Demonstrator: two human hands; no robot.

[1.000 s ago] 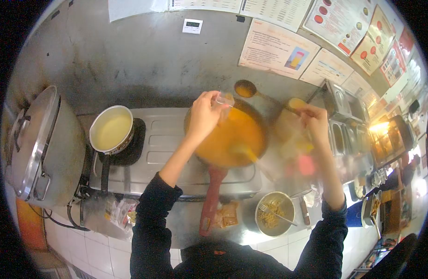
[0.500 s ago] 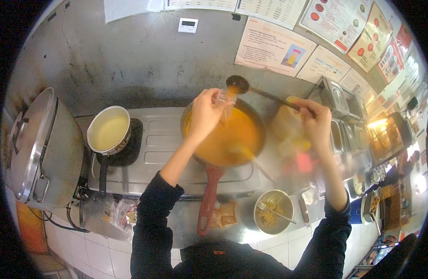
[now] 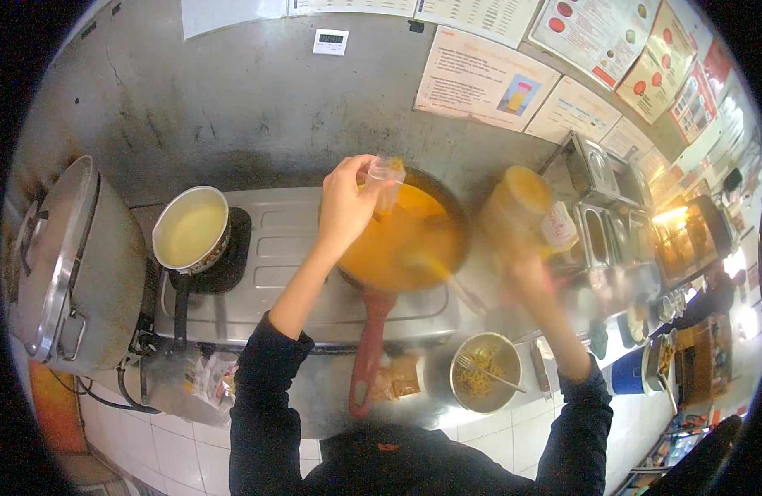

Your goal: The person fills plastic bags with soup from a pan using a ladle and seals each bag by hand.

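My left hand (image 3: 346,202) pinches a small clear plastic cup (image 3: 386,175) above the back left part of a wide pan. Orange stuff shows at the cup. The pan, with a red handle (image 3: 371,355), holds orange liquid (image 3: 397,248) under steam. A pale-handled utensil (image 3: 468,296) leans at the pan's right side, its head blurred. To the right of the pan, my right hand (image 3: 525,277) is smeared by motion, its fingers closed on the long dark ladle. The ladle itself is mostly lost in blur and steam, with a dark patch in the liquid.
A pot of pale yellow liquid (image 3: 191,230) sits on the left burner; a large lidded pot (image 3: 100,264) stands beyond. Near the front are a bowl with a fork (image 3: 486,372), a knife (image 3: 540,368) and packets (image 3: 397,379). A yellowish container (image 3: 521,198) and metal trays (image 3: 596,236) stand right.
My right hand has moved down and left, and the ladle has left its place above the cup. My left hand and the cup have shifted slightly left in view.
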